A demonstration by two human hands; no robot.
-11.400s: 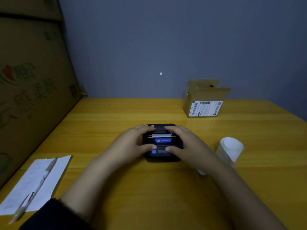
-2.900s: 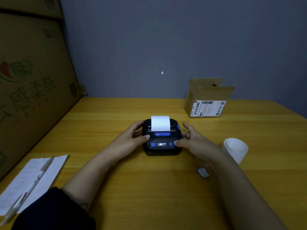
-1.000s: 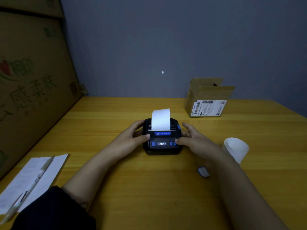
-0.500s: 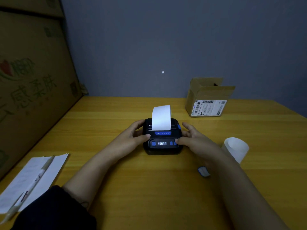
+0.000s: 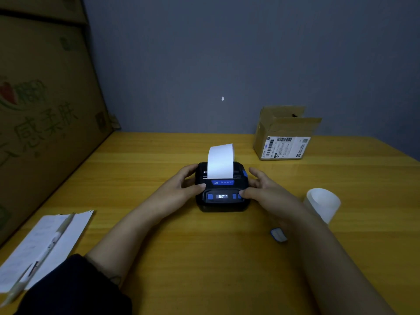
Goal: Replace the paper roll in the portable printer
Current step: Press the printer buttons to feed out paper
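The small black portable printer (image 5: 221,201) with blue buttons and a lit display sits mid-table, lid closed. A white paper strip (image 5: 220,160) rises out of its top slot and curls back. My left hand (image 5: 177,190) grips the printer's left side, thumb on its front corner. My right hand (image 5: 268,192) holds the right side, with the thumb pressing a blue button beside the display. A loose white paper roll (image 5: 322,204) lies on the table behind my right wrist.
An open cardboard box (image 5: 284,135) with a shipping label stands at the back right. A large carton (image 5: 45,114) walls off the left side. Paper sheets (image 5: 75,226) with a pen (image 5: 43,255) lie front left. A small blue-white piece (image 5: 278,235) lies by my right forearm.
The paper strip has fed further out of the printer and stands taller, its top curling back. Both hands have stayed in place on the printer.
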